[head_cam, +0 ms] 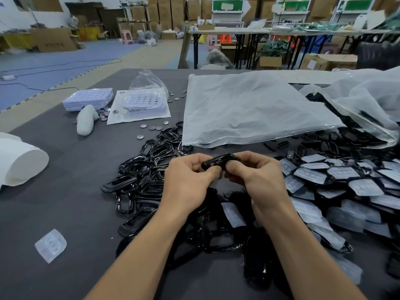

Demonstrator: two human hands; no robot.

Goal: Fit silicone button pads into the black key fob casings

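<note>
Left hand (pixel 190 180) and right hand (pixel 257 176) hold one casing (pixel 219 161) over the pile (pixel 140 180), fingers (pixel 252 158) clamped on it. Its pad is hidden; press evenly around the rim.

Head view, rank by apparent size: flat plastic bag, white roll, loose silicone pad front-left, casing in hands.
1. flat plastic bag
2. white roll, cropped by the frame
3. loose silicone pad and casing: similar; the casing is partly hidden, so unranked
</note>
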